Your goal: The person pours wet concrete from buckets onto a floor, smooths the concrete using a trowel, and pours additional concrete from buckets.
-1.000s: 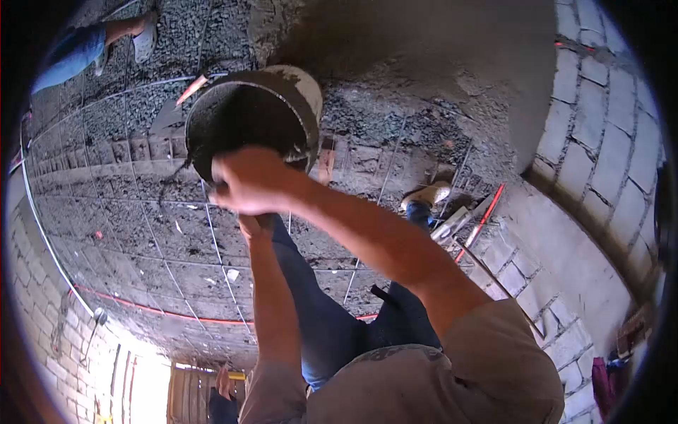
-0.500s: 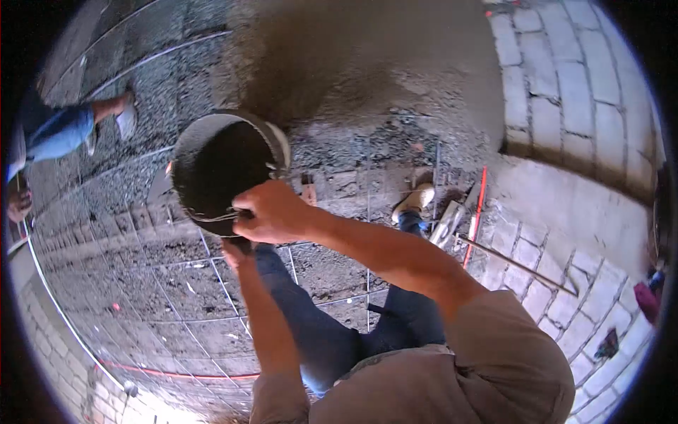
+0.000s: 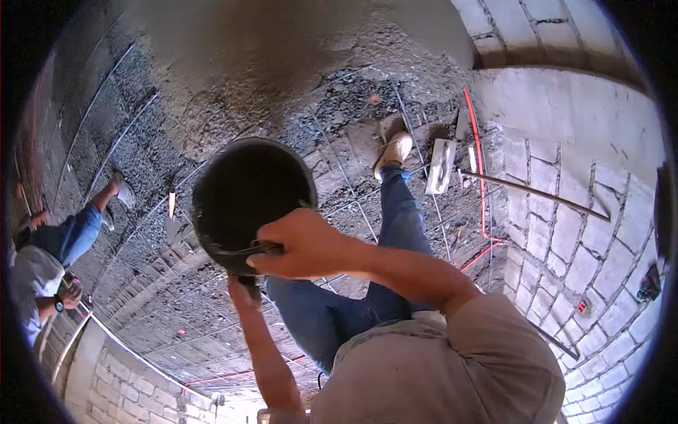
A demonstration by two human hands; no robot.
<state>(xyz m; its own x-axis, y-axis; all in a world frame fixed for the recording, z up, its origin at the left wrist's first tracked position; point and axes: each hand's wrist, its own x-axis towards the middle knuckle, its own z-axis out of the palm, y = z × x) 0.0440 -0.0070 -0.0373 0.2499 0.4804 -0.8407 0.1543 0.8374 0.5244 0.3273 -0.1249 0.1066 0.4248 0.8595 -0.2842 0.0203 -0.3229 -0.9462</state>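
A dark bucket (image 3: 248,187) is held tilted in front of me, its round mouth facing up toward my view and its inside mostly in shadow. My right hand (image 3: 302,244) is closed at the near rim, with the wire handle bunched at the fingers. Lower down, my left hand (image 3: 245,293) is at the bucket's near underside; its fingers are partly hidden behind the bucket. Wet grey concrete (image 3: 233,63) spreads over the ground beyond the bucket.
Steel bars (image 3: 342,169) cross the rough ground around my feet. A float (image 3: 441,166), a red hose (image 3: 482,169) and a long rod (image 3: 537,193) lie to the right, beside a block wall (image 3: 565,261). Another person (image 3: 46,275) is at the far left.
My view has turned, and the bucket now appears larger and slightly farther right. Both hands have stayed on it. More of the other person has come into view at the left.
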